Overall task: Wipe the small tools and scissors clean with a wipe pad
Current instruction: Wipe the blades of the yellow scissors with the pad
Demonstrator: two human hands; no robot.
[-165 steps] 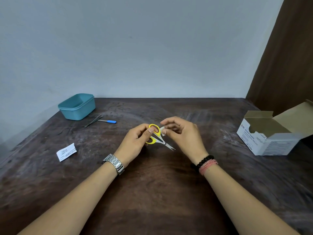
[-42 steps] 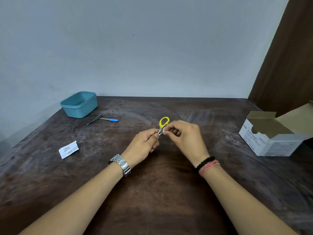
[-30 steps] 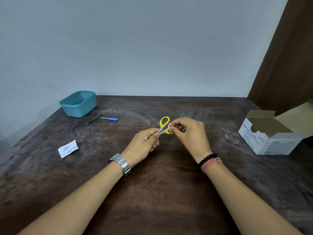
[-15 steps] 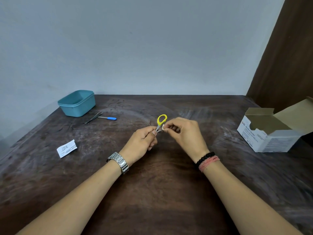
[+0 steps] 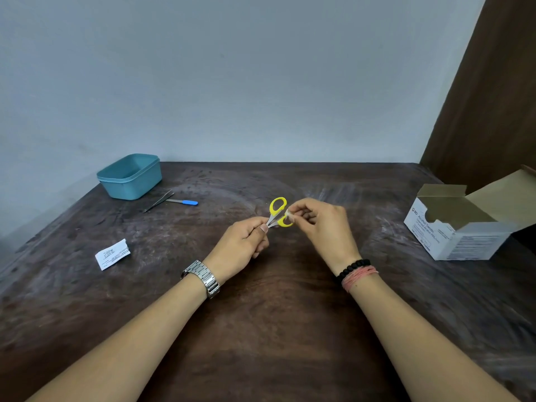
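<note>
Small scissors with yellow handles (image 5: 277, 206) are held above the middle of the dark wooden table (image 5: 275, 314). My left hand (image 5: 242, 248) grips their metal blades, so the handles point up and away from me. My right hand (image 5: 319, 224) pinches a small white wipe pad (image 5: 289, 216) against the lower yellow handle loop. The blades are mostly hidden inside my left fist. Tweezers (image 5: 158, 201) and a small tool with a blue handle (image 5: 185, 202) lie at the back left of the table.
A teal plastic tub (image 5: 130, 177) stands at the back left corner near the wall. A torn white wipe wrapper (image 5: 112, 254) lies at the left. An open white box of alcohol swabs (image 5: 461, 224) sits at the right edge.
My left hand turned the scissors round, from gripping the handles to gripping the blades. In the last second my right hand has rubbed the pad back and forth along the handle loops.
</note>
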